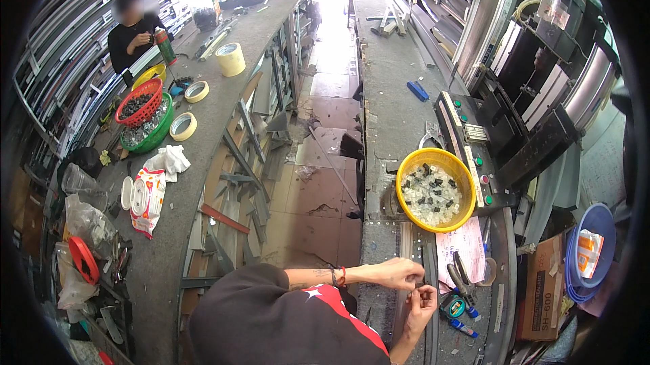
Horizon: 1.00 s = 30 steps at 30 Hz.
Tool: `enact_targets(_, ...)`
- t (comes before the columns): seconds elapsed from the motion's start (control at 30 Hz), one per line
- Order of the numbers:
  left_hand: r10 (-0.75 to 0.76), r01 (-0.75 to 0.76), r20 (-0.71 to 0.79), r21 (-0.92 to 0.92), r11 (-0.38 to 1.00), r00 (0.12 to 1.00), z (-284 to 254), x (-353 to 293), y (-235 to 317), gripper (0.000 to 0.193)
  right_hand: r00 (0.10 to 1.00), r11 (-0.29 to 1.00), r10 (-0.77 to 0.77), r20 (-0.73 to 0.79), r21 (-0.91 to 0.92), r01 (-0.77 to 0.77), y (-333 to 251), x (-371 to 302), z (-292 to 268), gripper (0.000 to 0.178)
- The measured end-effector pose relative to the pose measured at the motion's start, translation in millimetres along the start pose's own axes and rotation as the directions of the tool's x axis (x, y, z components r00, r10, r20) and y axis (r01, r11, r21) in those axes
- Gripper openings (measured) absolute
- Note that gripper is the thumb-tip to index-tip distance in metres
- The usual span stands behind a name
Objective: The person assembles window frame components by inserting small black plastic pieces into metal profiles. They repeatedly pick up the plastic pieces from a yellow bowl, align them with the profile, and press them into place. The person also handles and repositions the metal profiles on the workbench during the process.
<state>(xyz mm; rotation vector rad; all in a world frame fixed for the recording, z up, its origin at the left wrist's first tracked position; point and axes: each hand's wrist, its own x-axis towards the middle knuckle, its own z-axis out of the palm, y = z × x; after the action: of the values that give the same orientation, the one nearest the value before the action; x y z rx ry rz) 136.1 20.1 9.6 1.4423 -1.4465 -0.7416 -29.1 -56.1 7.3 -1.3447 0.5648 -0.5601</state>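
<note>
Over the right-hand workbench my two hands come together, fingertips nearly touching. My left hand [398, 273], with bracelets at its wrist, reaches in from the left with its fingers bent and closed. Just below it my right hand [421, 303] is pinched. Whatever small thing lies between the fingers is too small and hidden to name. Both hands are over metal profiles [406, 243] lying along the bench. Beyond them stands a yellow plastic basket [468, 197] of small clear and black pieces. Right of my hands lie pliers [462, 273], a tape measure [453, 306] and a pink paper [475, 246].
A machine with a button panel [467, 145] stands at the bench's right. A blue tool [418, 91] lies farther off. Across the aisle, the left bench [223, 104] carries a red basket [154, 112], a green basket [162, 136] and tape rolls. Another person [132, 33] holds something there.
</note>
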Motion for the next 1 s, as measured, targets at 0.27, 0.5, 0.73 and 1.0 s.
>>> enact_targets(0.27,0.104,-0.052,-0.159,0.302,0.952,0.982,7,-2,-9,0.017,0.996,0.950,0.011,-0.087,-0.309,-0.038,0,-1,16,0.014)
enact_targets(0.5,0.144,-0.122,-0.131,0.163,0.979,0.981,5,1,1,0.017,0.975,0.779,-0.219,0.042,-0.594,0.200,-15,-4,12,0.022)
enact_targets(0.73,0.027,-0.075,-0.220,-0.216,0.973,0.975,29,3,-5,0.019,0.894,0.737,-0.446,0.053,-0.546,0.400,-5,2,9,0.023)
enact_targets(1.0,-0.308,0.262,0.151,-0.895,0.360,0.939,60,-2,-6,0.050,0.897,0.834,-0.399,-0.192,-0.483,0.268,-11,-6,17,0.024)
